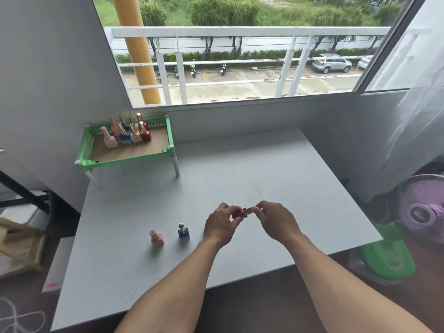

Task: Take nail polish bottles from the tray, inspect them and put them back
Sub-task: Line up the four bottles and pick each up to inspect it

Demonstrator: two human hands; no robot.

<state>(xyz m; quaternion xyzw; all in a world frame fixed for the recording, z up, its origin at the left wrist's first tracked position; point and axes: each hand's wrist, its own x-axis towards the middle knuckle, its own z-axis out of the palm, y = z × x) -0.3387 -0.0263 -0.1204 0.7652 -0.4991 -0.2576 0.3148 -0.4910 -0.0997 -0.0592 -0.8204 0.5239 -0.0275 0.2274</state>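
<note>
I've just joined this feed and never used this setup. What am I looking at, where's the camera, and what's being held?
No machine here: these are a person's two bare hands, filmed by one wide-angle camera worn on the head, looking forward and down. The left hand and right hand together hold a red bottle of nail polish sideways above the grey table. A pink bottle and a blue bottle stand on the table near the left hand. At the far left corner, a green tray on legs holds more bottles.

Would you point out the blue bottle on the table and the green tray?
blue bottle (pixel 183 233), head view, on its square body.
green tray (pixel 127 158), head view, on its front rim.
</note>
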